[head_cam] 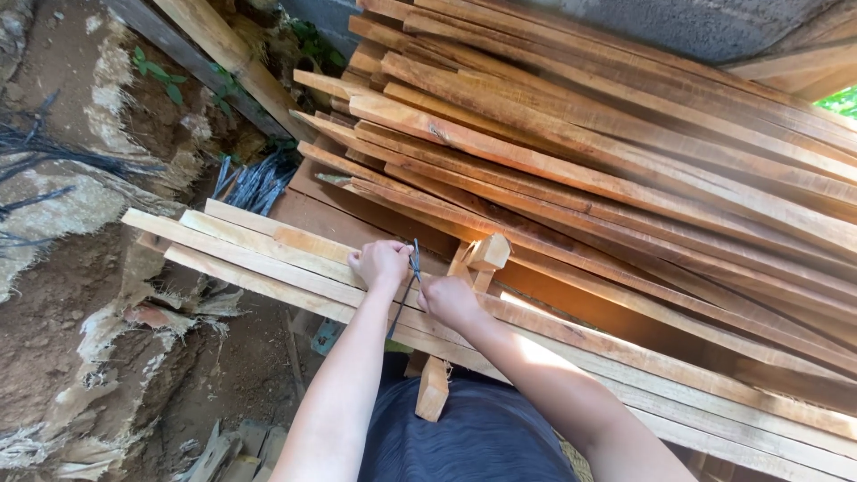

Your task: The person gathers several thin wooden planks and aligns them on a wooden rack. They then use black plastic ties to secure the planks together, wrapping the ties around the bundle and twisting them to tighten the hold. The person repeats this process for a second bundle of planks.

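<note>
Pinching a thin dark wire (412,268) at frame centre, left hand (381,263) and right hand (449,299) both clenched on it, apparently twisting it. Resting knuckles on the near planks (268,254), probably steadying the pull. Wire standing up between the hands, trailing down across the planks toward the lower centre. Reaching up from the bottom edge, forearms converging, wrists bent inward. Lying stacked at upper right, more boards (625,134); leaning below the planks, a short block (434,388).
</note>
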